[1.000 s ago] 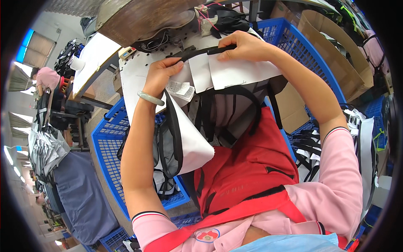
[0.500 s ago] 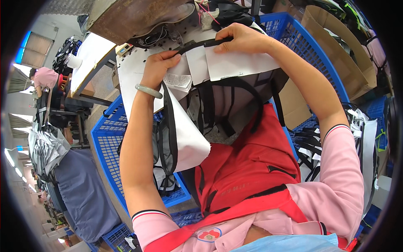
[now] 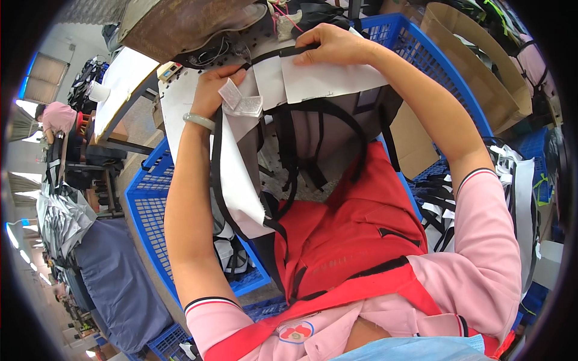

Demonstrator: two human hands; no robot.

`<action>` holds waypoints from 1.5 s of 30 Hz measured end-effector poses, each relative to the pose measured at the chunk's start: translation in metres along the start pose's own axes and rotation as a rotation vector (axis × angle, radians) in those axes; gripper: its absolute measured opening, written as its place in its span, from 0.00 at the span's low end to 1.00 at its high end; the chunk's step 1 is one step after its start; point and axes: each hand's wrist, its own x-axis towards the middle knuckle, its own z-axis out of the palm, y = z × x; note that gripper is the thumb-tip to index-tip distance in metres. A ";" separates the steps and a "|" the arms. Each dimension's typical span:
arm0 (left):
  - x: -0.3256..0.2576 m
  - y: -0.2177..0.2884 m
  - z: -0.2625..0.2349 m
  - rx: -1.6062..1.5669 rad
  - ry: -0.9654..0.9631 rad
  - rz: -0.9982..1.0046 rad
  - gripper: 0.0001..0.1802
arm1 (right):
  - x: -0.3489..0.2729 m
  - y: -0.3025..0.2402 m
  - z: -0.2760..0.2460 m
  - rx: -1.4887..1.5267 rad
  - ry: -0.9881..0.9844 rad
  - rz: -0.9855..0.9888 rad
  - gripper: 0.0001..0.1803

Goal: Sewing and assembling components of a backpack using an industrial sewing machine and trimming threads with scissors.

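Note:
My left hand, with a pale bangle at the wrist, pinches one end of a black-bound edge on a white fabric piece. Farther right, my right hand grips the same black binding between thumb and fingers. The binding stretches between both hands across the white work surface. Small folded white labels stick out beside my left fingers. Dark mesh fabric with black straps hangs below toward my lap. A white flap edged in black droops beside my left forearm.
A worn brown machine housing stands above the work surface, with wires beneath it. Blue plastic baskets flank me, one holding black and white pieces. At the right is an open cardboard box. Another person is at the far left.
Both hands have shifted slightly left in the picture, still gripping the binding. The hanging white flap has turned and drawn in narrower, and the labels have fanned apart.

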 end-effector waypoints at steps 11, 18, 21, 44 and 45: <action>0.004 0.001 -0.001 0.162 0.017 0.062 0.20 | -0.004 -0.003 0.002 -0.065 0.128 -0.043 0.21; -0.036 -0.007 -0.052 0.303 0.179 0.095 0.21 | -0.029 0.011 -0.022 -0.121 0.244 -0.001 0.17; -0.073 -0.001 -0.021 0.003 0.111 -0.001 0.22 | -0.067 0.022 -0.006 -0.119 0.316 -0.152 0.19; -0.171 -0.314 0.067 -0.482 -0.392 -0.654 0.24 | -0.794 -0.249 -0.110 -1.210 1.331 0.428 0.14; -0.168 -0.314 0.071 -0.482 -0.394 -0.673 0.24 | -0.827 -0.252 -0.087 -1.401 1.011 0.165 0.14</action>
